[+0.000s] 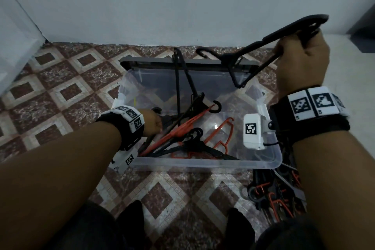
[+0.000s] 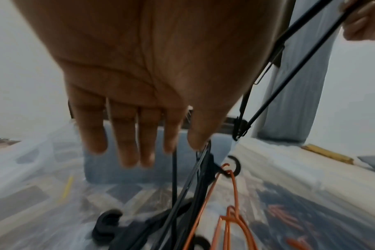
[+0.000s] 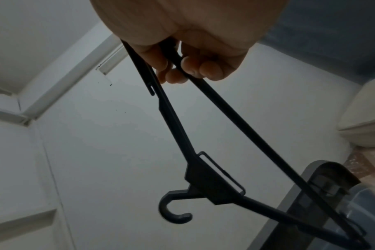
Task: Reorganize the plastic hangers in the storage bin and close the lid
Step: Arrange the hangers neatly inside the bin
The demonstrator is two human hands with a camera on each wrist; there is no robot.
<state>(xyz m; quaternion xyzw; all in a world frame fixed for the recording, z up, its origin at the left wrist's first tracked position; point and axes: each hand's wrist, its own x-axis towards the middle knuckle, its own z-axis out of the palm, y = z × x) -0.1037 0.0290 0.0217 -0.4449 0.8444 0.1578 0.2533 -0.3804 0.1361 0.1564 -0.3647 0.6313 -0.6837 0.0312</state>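
Patterned brown-and-cream floor tiles (image 1: 67,91) run up to a pale wall (image 1: 162,0) at twelve o'clock; on them sits the clear storage bin (image 1: 205,163), open, its grey lid (image 1: 142,62) standing behind the far rim. Inside, black and orange hangers (image 1: 182,128) lie tangled toward the near-left corner, leaving bare bin floor at the far side and toward three o'clock. At nine o'clock the left hand (image 1: 153,122) reaches in among them, fingers (image 2: 126,135) straight and relaxed, gripping nothing, the thumb tip touching a black hanger bar. At two o'clock the right hand (image 1: 300,61), raised above the bin's far-right corner, curls its fingers round a black hanger (image 1: 255,53), hook pointing toward the lid; more hangers (image 1: 278,191) lie heaped on the tiles outside the bin's near-right corner at four o'clock.
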